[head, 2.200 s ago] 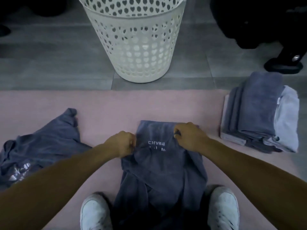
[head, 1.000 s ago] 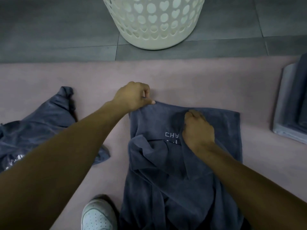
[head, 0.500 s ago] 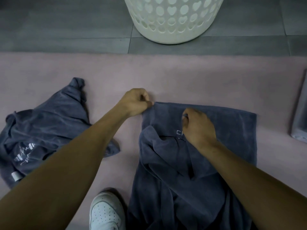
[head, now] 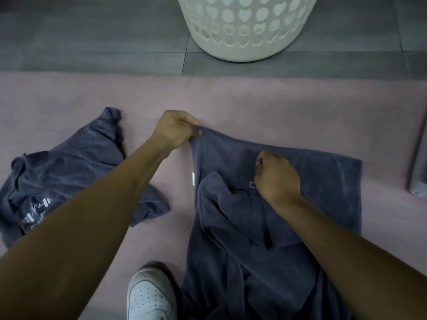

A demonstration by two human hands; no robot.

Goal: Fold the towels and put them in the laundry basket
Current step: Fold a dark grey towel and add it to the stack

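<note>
Towel (head: 328, 181): spread before us on the pink mat (head: 277, 105), its near end bunched.
Left hand (head: 174, 130): we pinch its far-left corner, lifted higher than half a second ago.
Right hand (head: 276, 175): curled, pinching cloth mid-towel as before.
Basket (head: 245, 28): beyond the mat.

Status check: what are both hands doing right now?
Left hand pinches dark grey towel corner. Right hand grips its middle. White plastic laundry basket ahead, path clear.

Open path: I see bare pink mat (head: 265, 100) between the spread towel (head: 323, 185) and basket (head: 247, 31).
Left obstacle: crumpled towel (head: 69, 172).
Right obstacle: folded stack (head: 419, 176).
</note>
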